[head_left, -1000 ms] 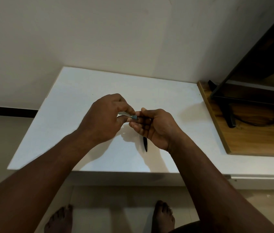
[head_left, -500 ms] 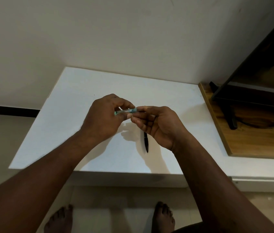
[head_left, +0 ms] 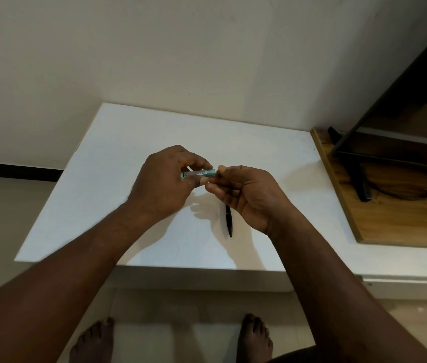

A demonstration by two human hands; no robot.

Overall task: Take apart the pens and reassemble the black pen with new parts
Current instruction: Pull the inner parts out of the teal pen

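Note:
Above the white table [head_left: 118,179], my left hand [head_left: 165,184] pinches a short teal pen [head_left: 199,173] held level. My right hand [head_left: 249,195] grips the pen's right end with thumb and fingertips; that end is hidden inside the fingers. A black pen [head_left: 229,221] lies on the table below my right hand, pointing toward me, its upper part covered by the hand.
A wooden board [head_left: 390,218] lies at the right with a black stand and cable [head_left: 362,184] on it. A pale wall runs behind the table. The table's front edge is near me, and my bare feet [head_left: 254,339] show on the floor below.
More of the teal pen shows between my hands than a second ago; the hands have drawn slightly apart. The black pen has stayed in place.

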